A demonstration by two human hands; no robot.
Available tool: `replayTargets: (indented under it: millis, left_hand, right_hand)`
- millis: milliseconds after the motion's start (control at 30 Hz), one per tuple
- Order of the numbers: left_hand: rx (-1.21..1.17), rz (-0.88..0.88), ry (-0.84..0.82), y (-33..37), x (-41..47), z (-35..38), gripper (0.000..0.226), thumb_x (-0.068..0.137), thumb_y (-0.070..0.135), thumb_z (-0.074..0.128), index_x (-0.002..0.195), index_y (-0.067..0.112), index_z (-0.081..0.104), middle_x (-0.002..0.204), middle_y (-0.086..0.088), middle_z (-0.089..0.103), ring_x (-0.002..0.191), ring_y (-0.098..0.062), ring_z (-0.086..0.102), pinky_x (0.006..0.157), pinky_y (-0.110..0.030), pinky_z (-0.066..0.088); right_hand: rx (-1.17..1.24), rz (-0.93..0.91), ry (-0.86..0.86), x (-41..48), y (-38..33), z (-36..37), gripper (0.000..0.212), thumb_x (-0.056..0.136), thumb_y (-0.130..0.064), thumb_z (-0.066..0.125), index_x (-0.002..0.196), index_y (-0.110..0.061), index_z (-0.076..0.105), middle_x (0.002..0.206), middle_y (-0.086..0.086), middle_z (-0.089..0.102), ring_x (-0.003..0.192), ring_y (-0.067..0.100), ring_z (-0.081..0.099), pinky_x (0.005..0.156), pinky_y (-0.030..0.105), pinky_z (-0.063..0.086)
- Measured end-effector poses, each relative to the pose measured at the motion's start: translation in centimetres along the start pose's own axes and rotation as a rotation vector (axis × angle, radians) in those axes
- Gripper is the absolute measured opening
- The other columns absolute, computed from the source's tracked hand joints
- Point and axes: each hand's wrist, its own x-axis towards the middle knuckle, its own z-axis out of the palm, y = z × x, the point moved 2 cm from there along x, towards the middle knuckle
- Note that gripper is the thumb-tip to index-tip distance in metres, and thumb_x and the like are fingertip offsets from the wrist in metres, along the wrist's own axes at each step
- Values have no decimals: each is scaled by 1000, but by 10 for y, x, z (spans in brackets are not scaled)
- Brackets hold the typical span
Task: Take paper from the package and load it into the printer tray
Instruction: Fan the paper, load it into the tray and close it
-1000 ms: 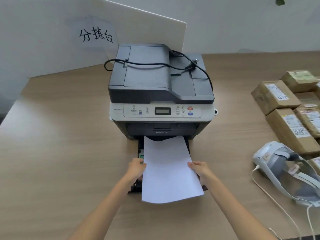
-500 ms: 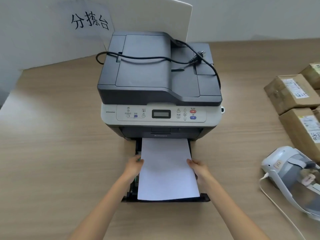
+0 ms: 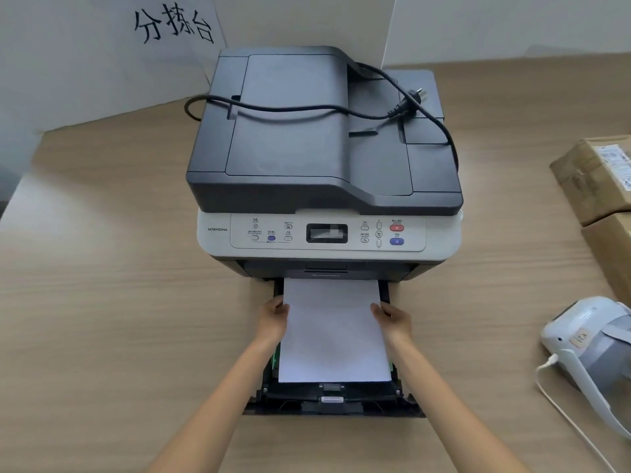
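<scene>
A grey and black printer (image 3: 324,138) stands on the wooden table, its black paper tray (image 3: 333,402) pulled out toward me. White paper (image 3: 333,332) lies flat inside the tray, its far end under the printer body. My left hand (image 3: 273,320) grips the paper's left edge and my right hand (image 3: 392,319) grips its right edge, both about halfway along the sheet. No paper package is in view.
A black power cord (image 3: 307,109) lies loose across the printer lid. Brown cardboard parcels (image 3: 597,179) sit at the right edge. A white headset (image 3: 590,343) with a cable lies at the lower right. A white board (image 3: 170,29) with handwritten characters stands behind the printer.
The paper has slid forward and down into the tray, now lying flat with its near edge inside the tray front. Both hands moved forward with it. The camera has come closer.
</scene>
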Motion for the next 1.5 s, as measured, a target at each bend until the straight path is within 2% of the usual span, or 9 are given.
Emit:
replayTargets:
  millis: [100,167,233,300,400,467,633,733,1500]
  left_hand:
    - [16,4,24,0,5,2,32,97,3,35,121,3,57,73,12,53,60,-6,42,55,-19,33]
    - [37,9,46,-1,6,3,30,98,5,36,120,5,56,71,13,50,59,-5,41,54,-20,33]
    - [72,42,51,-4,6,6,30,99,8,35,121,3,55,73,8,52,63,-12,45,58,-24,37]
    - [104,81,47,-4,3,8,31,100,11,32,122,3,53,85,-2,54,71,-19,48,63,-25,38]
    - [162,195,44,-6,-5,8,34,100,9,29,123,16,53,87,-6,59,55,-13,46,47,-14,36]
    - [200,272,38,-11,-12,3,37,97,2,27,115,22,54,83,-9,63,53,-13,47,45,-7,35]
    - [350,413,172,-32,-32,-19,51,87,-13,31,125,11,56,116,-7,59,102,-18,54,89,-21,39]
    - [480,493,226,-57,-37,-28,51,83,-17,37,122,9,59,125,-12,57,117,-29,49,100,-31,40]
    - [596,273,86,-66,-46,-18,47,74,-23,39,113,-7,60,128,-19,49,121,-32,40,96,-29,38]
  right_hand:
    - [-14,10,24,4,4,6,10,89,-16,59,79,-16,60,79,2,54,73,14,51,66,24,42]
    - [-20,25,61,0,6,8,27,90,-15,58,113,-2,62,111,10,62,106,24,57,90,32,44]
    - [-44,7,68,-5,5,11,40,90,-16,58,126,1,52,132,14,55,124,29,49,102,35,38]
    - [-99,-30,39,-8,5,12,46,90,-20,58,129,3,49,134,15,53,126,30,47,103,34,37]
    - [-237,-122,-35,-17,1,11,59,88,-32,58,133,3,43,125,14,55,123,25,48,97,30,38]
    - [-323,-192,-68,-25,0,7,54,92,-28,54,135,2,40,135,15,51,128,26,45,100,30,36]
    - [-538,-497,-73,-48,12,-21,37,94,-3,40,129,-8,52,121,3,59,112,21,57,100,34,44]
    - [-699,-622,66,-58,26,-45,35,92,1,44,123,-8,57,110,6,62,101,22,58,88,31,47]
    - [-892,-375,-66,-55,51,-49,35,88,0,49,123,4,54,116,25,57,107,36,55,93,37,45]
